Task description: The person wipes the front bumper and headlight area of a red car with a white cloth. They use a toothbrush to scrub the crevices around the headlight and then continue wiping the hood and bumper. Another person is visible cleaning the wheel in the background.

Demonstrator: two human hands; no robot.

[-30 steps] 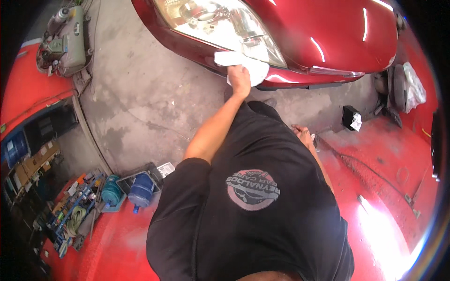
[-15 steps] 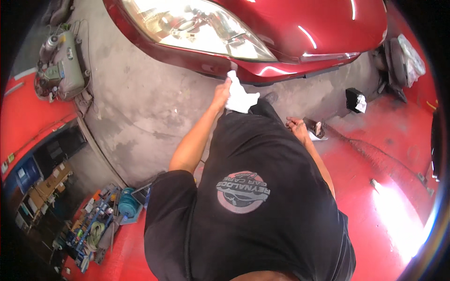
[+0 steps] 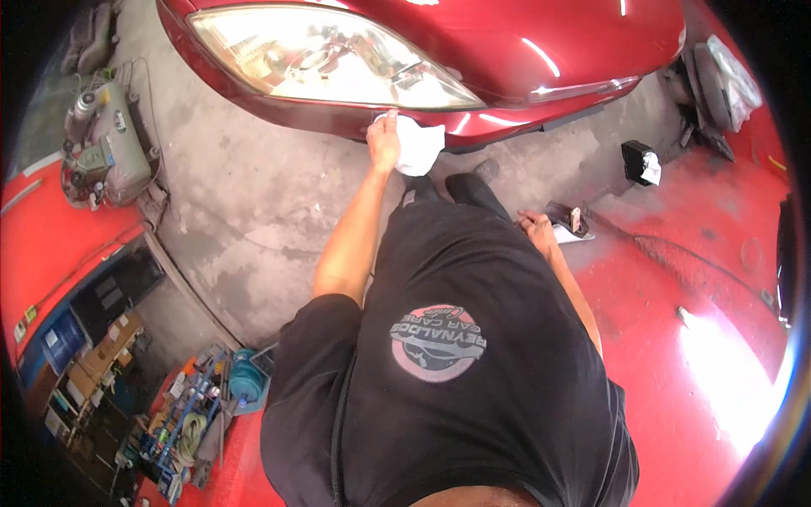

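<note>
A left hand (image 3: 385, 147) holds one white cloth (image 3: 420, 145) at the front of a red car (image 3: 604, 46), thumb and fingers closed on its left edge. The cloth hangs by the bumper (image 3: 325, 120), just below the headlight (image 3: 329, 59); whether it presses on the paint cannot be told from this angle. The right hand (image 3: 538, 232) is low at the person's right side, fingers bent, beside a dark object (image 3: 558, 213) and a white sheet (image 3: 574, 233); whether it grips anything is unclear.

Work with the cloth appears to be under way rather than finished. The headlight is in place, its lens yellowish along the lower edge, and the bumper looks glossy. How much surface is done, and how much is left, cannot be judged from here.

The count: two hands, one cloth, one car, one headlight in view, one dark object and one white sheet by the right hand. Farther off are one black box (image 3: 634, 158) with one crumpled white paper (image 3: 650, 169), one air compressor (image 3: 127, 156) and one teal water jug (image 3: 246, 378).
</note>
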